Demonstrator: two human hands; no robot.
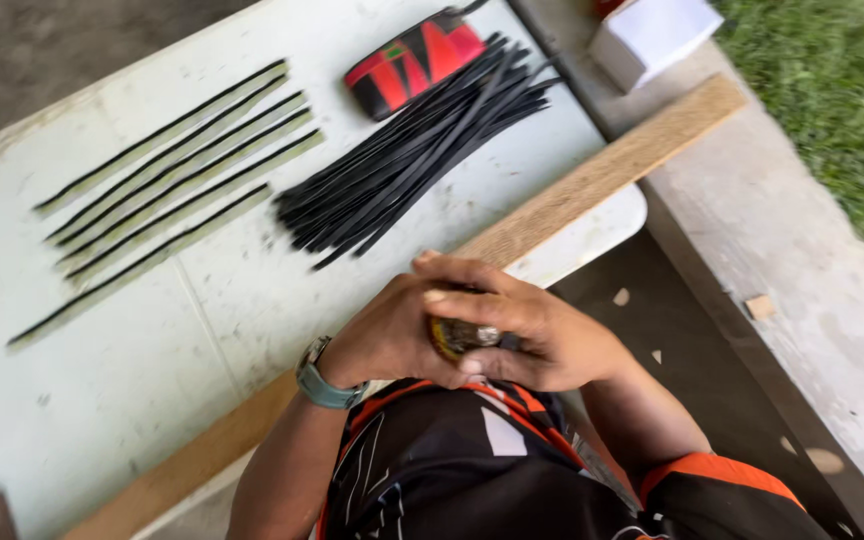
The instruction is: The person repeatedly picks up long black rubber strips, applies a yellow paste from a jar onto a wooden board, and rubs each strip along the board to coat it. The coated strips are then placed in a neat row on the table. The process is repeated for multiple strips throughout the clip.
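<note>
- The left hand (392, 335) and right hand (532, 335) are pressing together at lower centre of the frame, both closed around a small tool (464, 336).
- The tool is showing only as a yellowish, worn body with a metal collar between the fingers; what kind it is cannot be told, and any blade is hidden.
- It is looking light, hard and stiff, probably best gripped on the body behind the collar, with fingers kept off the hidden end.
- The left wrist is wearing a grey-green watch (322, 382).
- A wooden plank (602, 180) is lying along the edge of the white table (102, 400), just beyond the hands.
- A heap of black strips (402, 160) is lying at upper centre, thin and likely flexible.
- Six strips (172, 190), pale with dark edges, are lying side by side at upper left, apart from each other.
- A red and black case (412, 62) is sitting at the top, touching the heap.
- A white box (652, 35) is standing at upper right, off the table.
</note>
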